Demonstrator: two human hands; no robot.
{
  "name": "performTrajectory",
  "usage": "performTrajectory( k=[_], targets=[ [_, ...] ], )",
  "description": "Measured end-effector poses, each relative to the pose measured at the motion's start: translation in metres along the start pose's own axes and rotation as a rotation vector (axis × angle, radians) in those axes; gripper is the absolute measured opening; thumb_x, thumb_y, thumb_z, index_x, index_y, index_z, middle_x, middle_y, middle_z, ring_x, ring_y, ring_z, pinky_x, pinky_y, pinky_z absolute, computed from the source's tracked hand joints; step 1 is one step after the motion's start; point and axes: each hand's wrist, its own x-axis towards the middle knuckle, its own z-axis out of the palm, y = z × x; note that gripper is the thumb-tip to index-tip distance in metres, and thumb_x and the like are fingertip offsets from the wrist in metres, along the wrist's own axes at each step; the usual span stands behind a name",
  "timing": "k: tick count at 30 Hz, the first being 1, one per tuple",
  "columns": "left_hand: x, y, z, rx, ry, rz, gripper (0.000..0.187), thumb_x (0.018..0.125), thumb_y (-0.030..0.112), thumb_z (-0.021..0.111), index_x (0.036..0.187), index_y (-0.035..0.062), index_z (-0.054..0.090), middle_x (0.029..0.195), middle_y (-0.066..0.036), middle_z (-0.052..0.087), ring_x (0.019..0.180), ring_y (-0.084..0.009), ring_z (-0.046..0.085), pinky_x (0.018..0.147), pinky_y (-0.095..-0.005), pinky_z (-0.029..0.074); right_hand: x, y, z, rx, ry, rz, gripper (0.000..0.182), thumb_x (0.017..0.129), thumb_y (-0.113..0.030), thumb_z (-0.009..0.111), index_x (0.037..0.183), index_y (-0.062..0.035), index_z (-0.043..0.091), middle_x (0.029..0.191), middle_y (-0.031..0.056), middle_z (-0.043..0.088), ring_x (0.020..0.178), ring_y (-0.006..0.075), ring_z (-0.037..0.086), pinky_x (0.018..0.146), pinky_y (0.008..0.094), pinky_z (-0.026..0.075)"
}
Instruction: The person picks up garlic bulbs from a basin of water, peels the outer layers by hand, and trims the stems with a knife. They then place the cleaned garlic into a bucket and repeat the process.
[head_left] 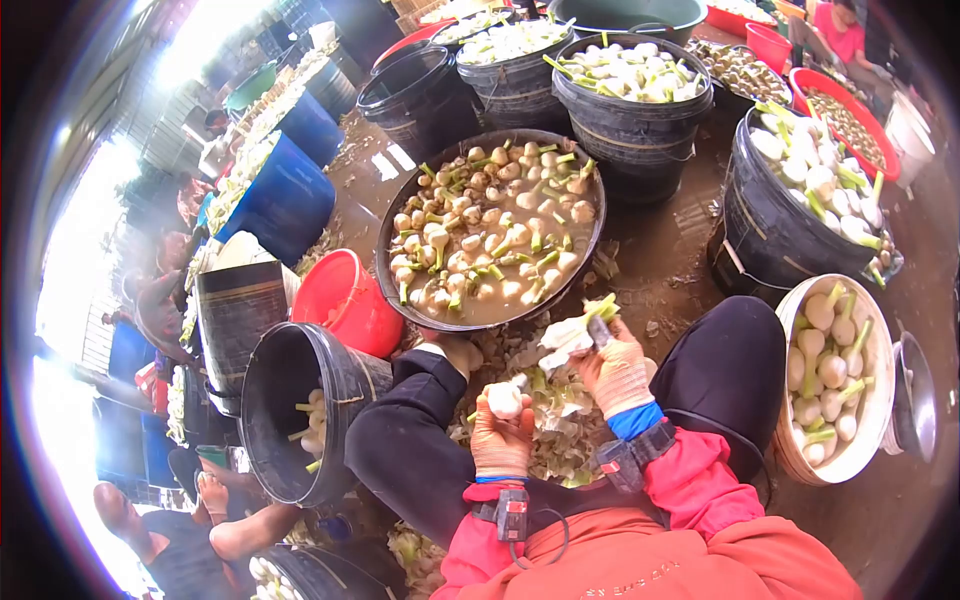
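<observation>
My left hand (502, 442) is closed around a peeled white garlic bulb (506, 400), which shows above the fingertips. Up and to the right, my right hand (616, 372) grips a short knife (599, 332) with a dark blade. Pale garlic peel with a green stalk end (568, 338) hangs at the blade, beside the right fingers. Both hands wear light, ribbed coverings. Below and between them, a heap of garlic peelings (565, 425) lies between my legs. Just ahead stands a wide dark basin (383, 235) of muddy water with many unpeeled garlic bulbs (437, 238).
To my right is a white bucket (884, 400) of peeled bulbs, with black buckets (775, 225) of garlic behind it. A tipped black bucket (262, 420) and a red tub (345, 300) stand left. Another person (190, 545) sits at lower left; blue barrels (285, 190) stand beyond.
</observation>
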Motion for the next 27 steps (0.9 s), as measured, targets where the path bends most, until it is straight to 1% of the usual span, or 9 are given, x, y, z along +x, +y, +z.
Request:
performTrajectory(
  k=[3, 7, 8, 9, 11, 14, 17, 21, 27],
  targets=[
    [0.001, 0.002, -0.002, -0.116, -0.065, -0.048, 0.034, 0.087, 0.040, 0.056, 0.104, 0.0115, 0.059, 0.096, -0.006, 0.065, 0.086, -0.0268, 0.064, 0.061, -0.0368, 0.057, 0.003, 0.009, -0.007, -0.141, -0.001, 0.023, 0.022, 0.087, -0.003, 0.054, 0.109, -0.0038, 0.056, 0.095, 0.0096, 0.061, 0.079, 0.0214, 0.062, 0.061, 0.0336, 0.054],
    [0.001, -0.002, -0.006, -0.048, -0.029, -0.047, 0.034, 0.088, 0.039, 0.054, 0.103, 0.0093, 0.059, 0.095, -0.009, 0.066, 0.084, -0.0277, 0.065, 0.062, -0.0376, 0.057, -0.015, 0.030, -0.028, -1.745, -0.431, -0.200, 0.030, 0.083, -0.015, 0.063, 0.111, -0.0030, 0.059, 0.109, 0.0096, 0.062, 0.101, 0.0169, 0.058, 0.090, 0.0261, 0.043],
    [0.002, -0.003, -0.008, -0.070, 0.002, -0.070, 0.032, 0.088, 0.038, 0.055, 0.102, 0.0093, 0.059, 0.095, -0.008, 0.065, 0.082, -0.0271, 0.065, 0.061, -0.0370, 0.056, -0.015, 0.032, -0.020, -1.641, -0.426, -0.121, 0.039, 0.081, -0.015, 0.061, 0.118, -0.0021, 0.055, 0.123, 0.0119, 0.056, 0.115, 0.0175, 0.050, 0.096, 0.0280, 0.038],
    [0.004, -0.005, -0.010, -0.098, 0.034, -0.088, 0.031, 0.087, 0.037, 0.056, 0.102, 0.0093, 0.059, 0.094, -0.007, 0.065, 0.080, -0.0265, 0.065, 0.061, -0.0364, 0.056, -0.016, 0.026, -0.010, -1.367, -0.343, 0.139, 0.038, 0.079, -0.006, 0.059, 0.117, -0.0018, 0.056, 0.120, 0.0123, 0.057, 0.115, 0.0170, 0.050, 0.096, 0.0270, 0.038],
    [0.005, -0.016, 0.005, -0.175, 0.212, -0.067, 0.029, 0.086, 0.035, 0.059, 0.101, 0.0094, 0.059, 0.094, -0.006, 0.065, 0.077, -0.0252, 0.064, 0.059, -0.0345, 0.054, -0.013, 0.042, -0.015, -0.691, -0.317, 0.211, 0.041, 0.074, 0.006, 0.059, 0.115, 0.0001, 0.056, 0.108, 0.0103, 0.061, 0.103, 0.0167, 0.056, 0.090, 0.0271, 0.043],
    [0.001, -0.017, 0.001, 0.025, 0.149, -0.205, 0.028, 0.087, 0.035, 0.059, 0.101, 0.0099, 0.059, 0.090, -0.005, 0.065, 0.076, -0.0242, 0.064, 0.057, -0.0335, 0.054, -0.010, 0.038, -0.019, -1.112, -0.331, 0.033, 0.057, 0.060, 0.020, 0.034, 0.109, 0.0027, 0.058, 0.102, 0.0080, 0.060, 0.097, 0.0166, 0.057, 0.088, 0.0266, 0.043],
    [-0.002, -0.017, 0.004, 0.039, 0.040, -0.211, 0.034, 0.086, 0.035, 0.059, 0.103, 0.0055, 0.058, 0.088, -0.010, 0.065, 0.074, -0.0259, 0.065, 0.053, -0.0319, 0.055, 0.007, 0.045, -0.047, -1.058, -0.064, 0.134, 0.041, 0.071, 0.015, 0.040, 0.103, 0.0002, 0.061, 0.102, 0.0093, 0.063, 0.098, 0.0181, 0.057, 0.087, 0.0264, 0.044],
    [-0.006, 0.011, 0.021, -0.154, -0.075, -0.121, 0.035, 0.086, 0.036, 0.059, 0.100, 0.0043, 0.058, 0.088, -0.011, 0.065, 0.073, -0.0282, 0.064, 0.054, -0.0328, 0.055, 0.010, 0.059, -0.074, -1.410, -0.252, 0.154, 0.026, 0.075, 0.001, 0.057, 0.099, -0.0038, 0.064, 0.094, 0.0069, 0.066, 0.093, 0.0162, 0.060, 0.083, 0.0262, 0.044],
    [-0.016, 0.055, 0.045, -0.199, -0.099, 0.052, 0.031, 0.088, 0.036, 0.056, 0.098, 0.0060, 0.059, 0.087, -0.011, 0.065, 0.077, -0.0278, 0.064, 0.057, -0.0326, 0.056, -0.009, 0.059, -0.060, -1.800, -0.584, 0.476, 0.029, 0.075, -0.004, 0.054, 0.101, -0.0074, 0.065, 0.088, 0.0121, 0.066, 0.081, 0.0219, 0.062, 0.073, 0.0312, 0.047]
  ],
)
